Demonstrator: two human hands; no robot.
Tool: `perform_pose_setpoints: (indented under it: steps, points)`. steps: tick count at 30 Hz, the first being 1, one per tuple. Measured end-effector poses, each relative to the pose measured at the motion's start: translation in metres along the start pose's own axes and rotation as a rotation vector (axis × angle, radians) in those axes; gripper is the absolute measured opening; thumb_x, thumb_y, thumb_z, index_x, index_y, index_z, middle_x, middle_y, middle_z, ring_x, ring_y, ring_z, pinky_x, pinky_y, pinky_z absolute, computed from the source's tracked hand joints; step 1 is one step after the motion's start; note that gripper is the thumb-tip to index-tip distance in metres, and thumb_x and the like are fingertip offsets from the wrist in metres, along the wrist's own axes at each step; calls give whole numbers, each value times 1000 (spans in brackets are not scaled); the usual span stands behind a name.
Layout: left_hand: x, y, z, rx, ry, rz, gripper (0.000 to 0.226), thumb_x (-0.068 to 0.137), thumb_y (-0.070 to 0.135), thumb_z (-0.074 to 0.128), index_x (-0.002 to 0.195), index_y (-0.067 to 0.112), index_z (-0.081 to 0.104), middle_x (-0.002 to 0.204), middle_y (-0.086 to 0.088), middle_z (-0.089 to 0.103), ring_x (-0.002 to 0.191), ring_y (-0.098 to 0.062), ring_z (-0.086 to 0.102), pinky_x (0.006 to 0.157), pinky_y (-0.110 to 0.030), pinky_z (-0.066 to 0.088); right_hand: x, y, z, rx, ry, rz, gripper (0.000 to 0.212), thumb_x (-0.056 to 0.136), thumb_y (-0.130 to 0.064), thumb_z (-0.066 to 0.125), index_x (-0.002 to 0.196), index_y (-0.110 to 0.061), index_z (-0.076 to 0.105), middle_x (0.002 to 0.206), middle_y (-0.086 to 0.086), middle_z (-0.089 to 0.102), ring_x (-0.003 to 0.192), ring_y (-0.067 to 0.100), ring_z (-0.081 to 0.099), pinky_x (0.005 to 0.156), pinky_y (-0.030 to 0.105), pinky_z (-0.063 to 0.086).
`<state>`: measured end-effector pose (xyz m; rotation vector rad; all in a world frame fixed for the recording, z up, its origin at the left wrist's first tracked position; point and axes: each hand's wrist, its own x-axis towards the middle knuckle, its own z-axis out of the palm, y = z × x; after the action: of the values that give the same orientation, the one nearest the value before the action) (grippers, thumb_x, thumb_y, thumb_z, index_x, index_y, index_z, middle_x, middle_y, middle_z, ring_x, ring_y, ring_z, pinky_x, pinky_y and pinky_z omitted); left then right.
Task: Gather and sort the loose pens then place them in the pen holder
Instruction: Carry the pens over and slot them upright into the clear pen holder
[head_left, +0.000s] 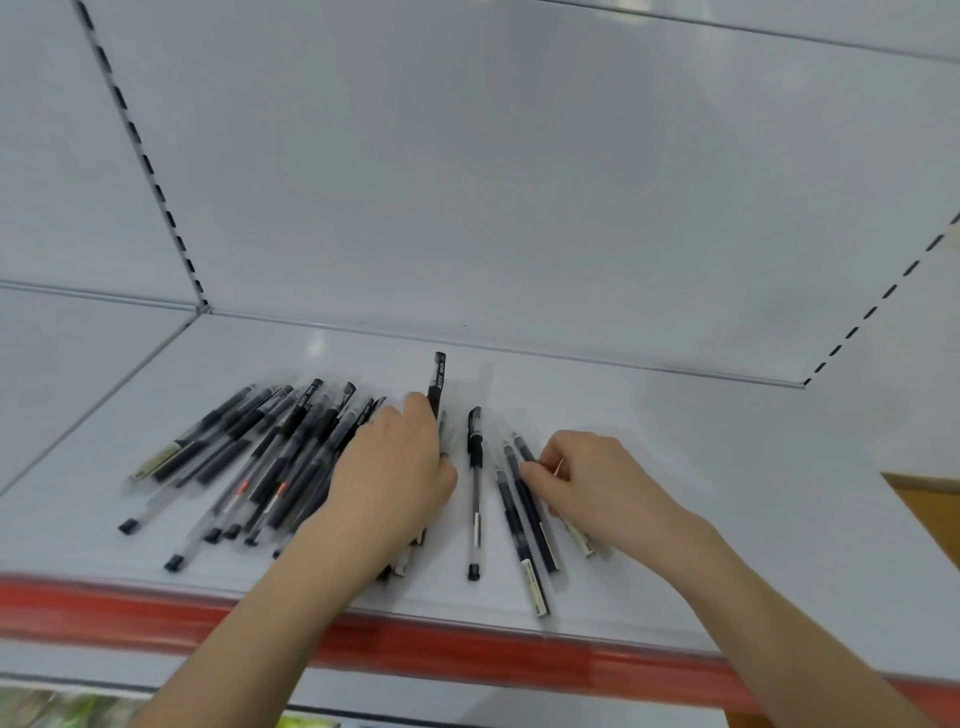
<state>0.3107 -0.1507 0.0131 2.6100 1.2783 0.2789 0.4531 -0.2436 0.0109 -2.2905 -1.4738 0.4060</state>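
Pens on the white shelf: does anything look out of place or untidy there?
Yes. The pile of pens on the left lies crossed and overlapping, not sorted. One black pen lies alone in the middle, and a few pens lie apart on the right. No pen holder is in view.

The shelf across the middle of the frame looks like smooth, faintly glossy painted metal. The pens at centre left are black-and-clear plastic. Along the bottom, the red edge strip shines glossy.
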Motion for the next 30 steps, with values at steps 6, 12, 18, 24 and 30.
perform_pose_setpoints:
  steps: [6, 12, 18, 24, 30]
  points:
    - [8, -5, -4, -56, 10, -21, 19, 88, 11, 46, 85, 9, 26, 63, 0, 33, 53, -14, 32, 45, -28, 20, 1, 3, 0, -24, 0, -33, 39, 91, -33, 49, 89, 3, 61, 86, 19, 67, 75, 29, 59, 70, 35, 47]
    - [15, -12, -13, -222, -15, -41, 22, 87, 12, 51, 93, 8, 30, 65, -1, 39, 54, -12, 36, 44, -24, 25, 4, 10, -1, 9, -13, -43, 33, 91, -36, 50, 84, -5, 60, 74, 4, 61, 65, 16, 53, 64, 29, 43]
    - [5, -24, -41, -1147, 59, -174, 11, 86, 3, 53, 95, 5, 46, 67, -11, 58, 46, -15, 57, 45, -26, 48, 4, -9, -31, 456, 92, -60, 14, 90, -22, 54, 81, -11, 57, 61, -2, 65, 48, 3, 55, 46, 16, 44]
    - [-26, -42, -51, -1442, 194, -163, 6, 81, -1, 60, 81, 5, 56, 49, 0, 53, 44, -13, 49, 45, -20, 43, -8, -71, -40, 917, 56, -179, 2, 88, -8, 57, 86, -9, 58, 63, 0, 70, 49, 9, 61, 49, 19, 50]
    - [-80, -100, -70, -1448, 218, -162, 7, 78, 11, 65, 73, 7, 64, 61, -3, 64, 55, -13, 59, 51, -23, 46, -11, -156, 4, 1017, -103, -253, 5, 88, -8, 57, 90, -12, 59, 78, 3, 72, 60, 15, 68, 57, 21, 55]
